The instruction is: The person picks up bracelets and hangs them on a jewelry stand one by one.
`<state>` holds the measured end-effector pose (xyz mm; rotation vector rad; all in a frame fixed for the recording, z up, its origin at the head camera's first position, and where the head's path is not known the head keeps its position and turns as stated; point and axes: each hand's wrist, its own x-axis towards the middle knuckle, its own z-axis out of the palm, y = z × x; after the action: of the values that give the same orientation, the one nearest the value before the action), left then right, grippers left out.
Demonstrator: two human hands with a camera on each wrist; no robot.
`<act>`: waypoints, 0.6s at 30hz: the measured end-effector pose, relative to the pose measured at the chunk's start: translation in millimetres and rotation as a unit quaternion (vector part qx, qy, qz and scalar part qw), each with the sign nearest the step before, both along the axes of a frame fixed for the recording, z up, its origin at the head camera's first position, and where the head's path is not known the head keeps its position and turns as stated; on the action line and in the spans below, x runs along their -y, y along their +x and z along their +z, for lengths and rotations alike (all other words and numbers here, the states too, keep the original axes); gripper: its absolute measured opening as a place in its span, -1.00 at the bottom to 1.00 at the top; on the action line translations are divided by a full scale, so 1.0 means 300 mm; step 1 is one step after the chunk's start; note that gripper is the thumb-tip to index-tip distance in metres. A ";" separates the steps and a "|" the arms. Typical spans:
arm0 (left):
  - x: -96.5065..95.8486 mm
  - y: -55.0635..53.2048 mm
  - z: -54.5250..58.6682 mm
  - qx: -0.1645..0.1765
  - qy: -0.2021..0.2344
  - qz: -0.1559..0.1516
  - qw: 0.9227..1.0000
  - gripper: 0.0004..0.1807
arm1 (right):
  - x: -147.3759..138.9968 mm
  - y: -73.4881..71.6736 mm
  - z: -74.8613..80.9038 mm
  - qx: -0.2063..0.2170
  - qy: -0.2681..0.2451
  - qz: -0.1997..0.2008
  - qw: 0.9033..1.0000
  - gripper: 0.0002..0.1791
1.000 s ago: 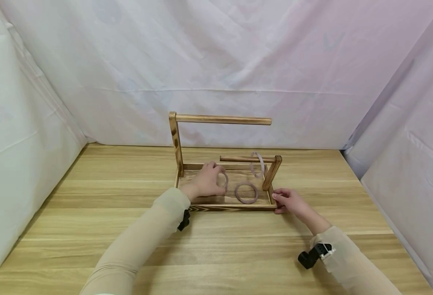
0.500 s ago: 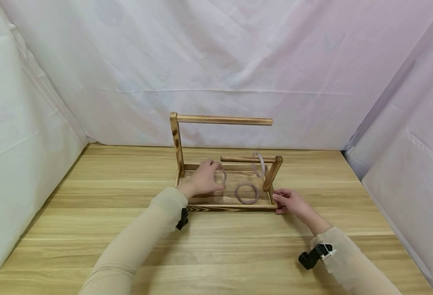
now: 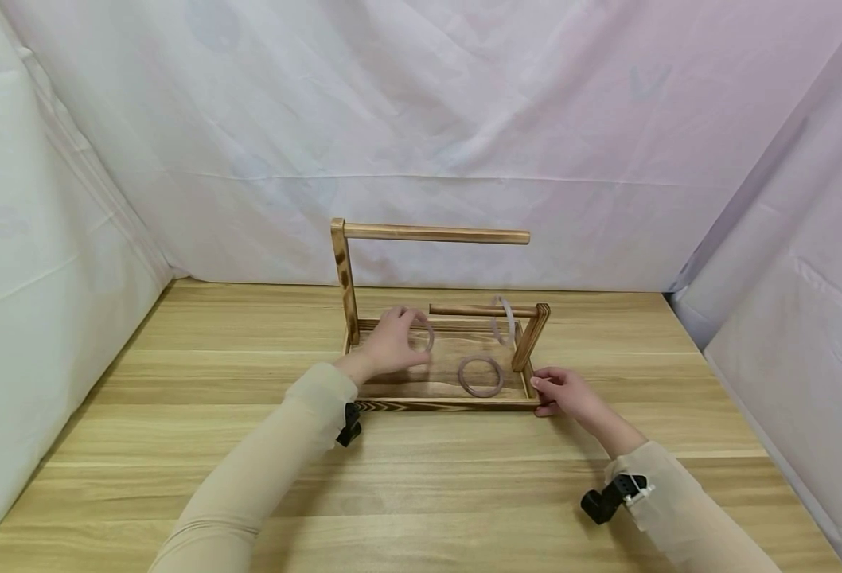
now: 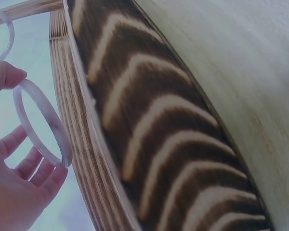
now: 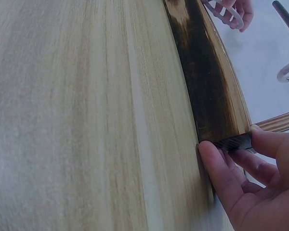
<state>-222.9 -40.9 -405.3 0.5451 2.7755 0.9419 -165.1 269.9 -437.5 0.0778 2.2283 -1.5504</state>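
Note:
My left hand [image 3: 387, 344] is over the left half of a wooden bangle stand's tray [image 3: 438, 405]. Its thumb and fingertips pinch a pale purple bangle [image 4: 60, 134], held tilted on edge in the left wrist view. A second bangle [image 3: 481, 394] lies flat in the tray's right half. From the stand's short lower bar [image 3: 464, 309] hangs a third bangle [image 3: 510, 321], near the right post. My right hand [image 3: 566, 392] grips the tray's front right corner, thumb and fingers around the wood, as the right wrist view [image 5: 241, 137] shows of that corner.
A longer upper bar [image 3: 435, 232] reaches rightward from the tall left post [image 3: 345, 278], its right end free. The lower bar points left from the short right post [image 3: 531, 338]. The stand rests on a wood-grain table [image 3: 435, 493], with pale cloth [image 3: 421, 103] behind and at both sides.
My left hand has moved slightly left and up in the head view, carrying the pinched bangle. The right hand keeps its place at the tray corner.

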 end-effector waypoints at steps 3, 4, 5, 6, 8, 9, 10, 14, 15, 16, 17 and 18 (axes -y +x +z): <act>0.009 -0.001 0.000 -0.003 0.011 0.003 1.000 -0.33 | 0.000 0.001 -0.001 0.000 0.002 0.000 1.000 -0.52; 0.012 -0.002 -0.002 -0.005 0.013 0.002 1.000 -0.33 | 0.000 0.001 -0.001 0.000 0.002 0.000 1.000 -0.52; 0.015 -0.004 -0.004 -0.007 0.015 0.002 1.000 -0.34 | 0.000 0.001 0.000 0.000 0.002 0.000 1.000 -0.52; 0.017 -0.006 -0.005 -0.010 0.017 0.002 1.000 -0.34 | 0.000 0.002 0.001 0.000 0.002 0.000 1.000 -0.52; 0.021 -0.010 -0.009 -0.014 0.023 0.002 1.000 -0.35 | 0.000 0.002 0.002 0.000 0.002 0.000 1.000 -0.53; 0.022 -0.011 -0.010 -0.017 0.024 0.002 1.000 -0.36 | 0.000 0.003 0.002 -0.001 0.002 0.001 1.000 -0.52; 0.024 -0.013 -0.011 -0.018 0.025 0.003 1.000 -0.36 | 0.000 0.003 0.003 0.000 0.002 0.001 1.000 -0.52; 0.028 -0.015 -0.009 -0.015 0.035 0.007 0.999 -0.35 | 0.000 0.002 0.003 0.000 0.001 0.001 1.000 -0.52; 0.030 -0.015 -0.007 -0.014 0.037 0.007 0.999 -0.35 | 0.000 0.001 0.003 0.001 0.001 0.001 1.000 -0.52; 0.031 -0.015 -0.005 -0.014 0.040 0.008 0.999 -0.34 | 0.001 0.001 0.004 0.001 0.001 0.001 1.000 -0.52; 0.033 -0.014 -0.003 -0.014 0.043 0.008 0.999 -0.34 | 0.001 0.001 0.003 0.001 0.002 0.002 1.000 -0.52; 0.034 -0.014 -0.001 -0.014 0.046 0.009 0.999 -0.34 | 0.001 0.001 0.004 0.001 0.003 0.002 1.000 -0.52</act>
<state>-227.1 -51.1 -405.7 0.5514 2.7778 1.0788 -164.9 269.6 -436.4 0.0770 2.2296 -1.5418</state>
